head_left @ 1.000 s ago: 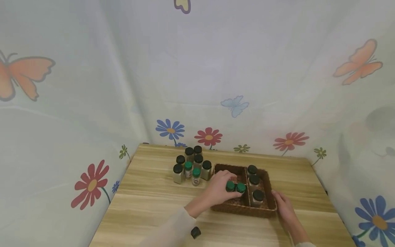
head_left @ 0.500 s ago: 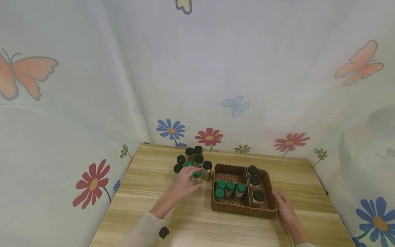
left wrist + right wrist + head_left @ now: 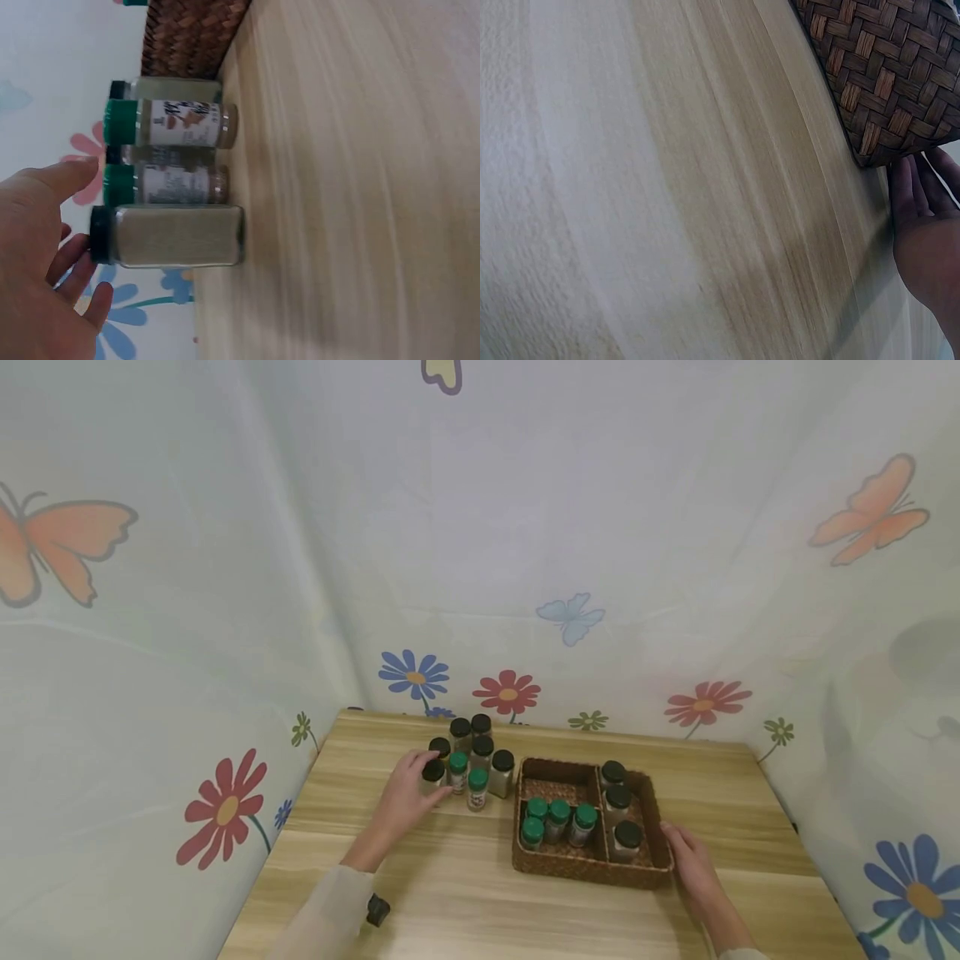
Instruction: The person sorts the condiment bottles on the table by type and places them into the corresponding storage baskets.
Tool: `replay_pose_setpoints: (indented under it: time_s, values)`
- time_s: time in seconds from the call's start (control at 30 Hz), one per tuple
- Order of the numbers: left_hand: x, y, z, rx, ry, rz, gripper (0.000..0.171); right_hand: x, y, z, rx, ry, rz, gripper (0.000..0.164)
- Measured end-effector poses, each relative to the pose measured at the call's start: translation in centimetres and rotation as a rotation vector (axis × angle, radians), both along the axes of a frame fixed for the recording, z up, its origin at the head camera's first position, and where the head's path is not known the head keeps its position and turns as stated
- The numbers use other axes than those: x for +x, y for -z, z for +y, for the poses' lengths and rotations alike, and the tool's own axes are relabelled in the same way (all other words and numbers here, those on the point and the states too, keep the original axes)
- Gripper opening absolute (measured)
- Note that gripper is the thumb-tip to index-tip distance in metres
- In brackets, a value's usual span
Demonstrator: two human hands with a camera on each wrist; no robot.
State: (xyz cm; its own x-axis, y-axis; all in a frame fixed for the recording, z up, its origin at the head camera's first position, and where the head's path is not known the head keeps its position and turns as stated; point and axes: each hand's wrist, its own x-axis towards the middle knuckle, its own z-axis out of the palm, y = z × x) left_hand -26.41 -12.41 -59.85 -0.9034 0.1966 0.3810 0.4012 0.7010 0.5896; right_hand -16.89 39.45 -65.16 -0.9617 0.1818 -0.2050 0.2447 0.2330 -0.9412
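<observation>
In the head view my left hand [image 3: 397, 797] reaches around the cap of a black-capped spice jar [image 3: 180, 236], thumb and fingers spread. A gap shows between thumb and cap in the left wrist view; whether the fingers touch the cap, I cannot tell. Two green-capped shakers [image 3: 477, 791] stand just right of that jar, among several more black-capped jars [image 3: 502, 775]. My right hand [image 3: 693, 870] rests with extended fingers against the right end of a brown woven basket [image 3: 570, 867]. Its front left compartment holds several green-capped shakers [image 3: 558, 822]; the right one holds three black-capped jars [image 3: 627, 843].
Everything stands on a wood-grain table [image 3: 450, 885]. A printed curtain [image 3: 480, 527] rises behind the table and along both sides. The camera piece [image 3: 378, 910] on my left wrist hangs low over the tabletop.
My left hand has let go of a green-capped shaker in the basket, moved left past the loose green-capped shakers, and come to the black-capped jar. My right hand has stayed at the basket.
</observation>
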Motion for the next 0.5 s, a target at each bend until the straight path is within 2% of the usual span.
replay_pose_setpoints:
  time_s: [0.2,0.33,0.5]
  values:
    - [-1.0,1.5,-0.6,0.064,-0.062,-0.098,0.066,-0.1,0.1,-0.1,-0.014,-0.008,0.026,0.077]
    - [-1.4,1.7,-0.8,0.084,-0.064,-0.138,0.064,-0.2,0.2,0.0,-0.025,-0.004,0.018,0.074]
    - [-1.7,1.8,-0.9,0.077,-0.058,-0.146,0.061,-0.2,0.3,0.2,-0.030,0.000,0.007,0.076]
